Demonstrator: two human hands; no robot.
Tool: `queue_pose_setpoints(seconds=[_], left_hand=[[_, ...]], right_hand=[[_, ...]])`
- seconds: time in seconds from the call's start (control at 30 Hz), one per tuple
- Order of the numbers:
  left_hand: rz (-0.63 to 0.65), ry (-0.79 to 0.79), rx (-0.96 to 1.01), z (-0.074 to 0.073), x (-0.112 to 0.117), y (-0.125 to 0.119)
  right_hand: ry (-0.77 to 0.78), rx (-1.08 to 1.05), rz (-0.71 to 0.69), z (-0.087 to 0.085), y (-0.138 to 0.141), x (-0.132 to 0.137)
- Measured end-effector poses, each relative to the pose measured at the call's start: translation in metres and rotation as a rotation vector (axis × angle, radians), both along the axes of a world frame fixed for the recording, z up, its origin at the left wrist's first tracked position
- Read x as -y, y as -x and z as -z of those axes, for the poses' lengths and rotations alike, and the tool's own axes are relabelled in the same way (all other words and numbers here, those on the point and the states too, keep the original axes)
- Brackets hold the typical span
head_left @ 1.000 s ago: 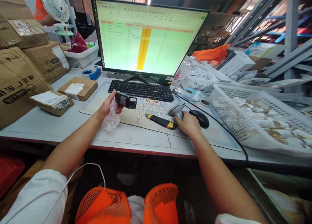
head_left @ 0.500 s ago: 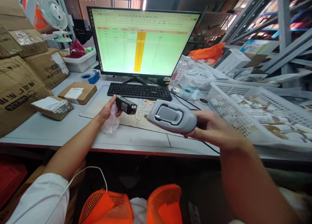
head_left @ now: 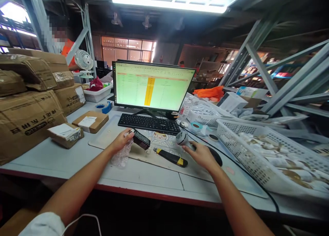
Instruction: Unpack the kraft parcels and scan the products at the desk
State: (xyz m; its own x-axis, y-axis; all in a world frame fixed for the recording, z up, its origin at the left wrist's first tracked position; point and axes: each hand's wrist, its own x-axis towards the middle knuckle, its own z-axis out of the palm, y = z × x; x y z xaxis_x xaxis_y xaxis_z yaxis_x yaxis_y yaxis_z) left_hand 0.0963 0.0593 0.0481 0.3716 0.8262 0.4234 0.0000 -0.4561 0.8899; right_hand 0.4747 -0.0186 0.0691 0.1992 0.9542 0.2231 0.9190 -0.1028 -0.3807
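My left hand (head_left: pixel 122 142) is closed on a small black box (head_left: pixel 140 138) together with a piece of clear bubble wrap (head_left: pixel 122 155) that hangs below it, just above the desk mat. My right hand (head_left: pixel 202 156) grips the handle of a grey barcode scanner (head_left: pixel 183 139), whose head points toward the black box. A black and yellow utility knife (head_left: pixel 171 157) lies on the mat between my hands. The black mouse (head_left: pixel 216 157) sits right behind my right hand.
A monitor (head_left: pixel 153 87) with a green spreadsheet and a black keyboard (head_left: pixel 149 123) stand behind. Cardboard boxes (head_left: pixel 28 116) are stacked at the left, two small parcels (head_left: pixel 89 121) beside them. White baskets (head_left: pixel 259 150) of packed items fill the right. Another person in orange (head_left: pixel 67 46) stands far left.
My right hand brought the scanner down from close to the camera to the desk by the mouse. The camera tilted upward. My left hand still holds the black box.
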Motion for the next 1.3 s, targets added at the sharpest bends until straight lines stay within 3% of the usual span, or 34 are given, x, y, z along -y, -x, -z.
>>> queue_pose_setpoints(seconds=[0.1, 0.17, 0.27, 0.33, 0.4, 0.5, 0.6, 0.67, 0.83, 1.07, 1.3], left_hand=[[-0.057, -0.044, -0.092, -0.002, -0.001, 0.002], [-0.081, -0.043, -0.155, -0.003, -0.002, 0.003], [-0.090, -0.056, -0.287, -0.001, -0.002, 0.002], [-0.086, -0.061, -0.378, 0.002, -0.001, 0.002], [-0.088, -0.052, -0.450, 0.004, 0.000, 0.001], [-0.078, -0.057, -0.508, 0.005, 0.001, 0.001], [-0.063, -0.081, -0.543, 0.007, 0.001, 0.002], [-0.066, -0.062, -0.534, 0.009, -0.002, 0.003], [-0.068, -0.003, -0.366, 0.011, -0.009, 0.005], [-0.161, 0.050, -0.189, 0.012, -0.003, -0.002], [-0.146, -0.072, -0.276, 0.017, 0.002, -0.009]], right_hand=[[0.075, 0.136, 0.118, 0.024, -0.007, -0.011], [0.123, 0.182, 0.140, 0.028, -0.007, -0.010], [0.147, 0.202, 0.166, 0.012, -0.004, -0.007], [0.051, 0.176, 0.173, -0.008, 0.004, -0.009], [-0.106, 0.100, 0.093, -0.027, 0.020, -0.018], [-0.172, -0.060, -0.263, -0.038, 0.059, -0.039], [-0.025, -0.094, -0.616, -0.022, 0.104, -0.059], [0.041, -0.070, -0.723, -0.004, 0.128, -0.066], [-0.025, -0.129, -0.766, 0.023, 0.142, -0.056], [-0.090, -0.257, -0.835, 0.022, 0.137, -0.039], [-0.215, -0.364, -0.805, 0.023, 0.145, -0.036]])
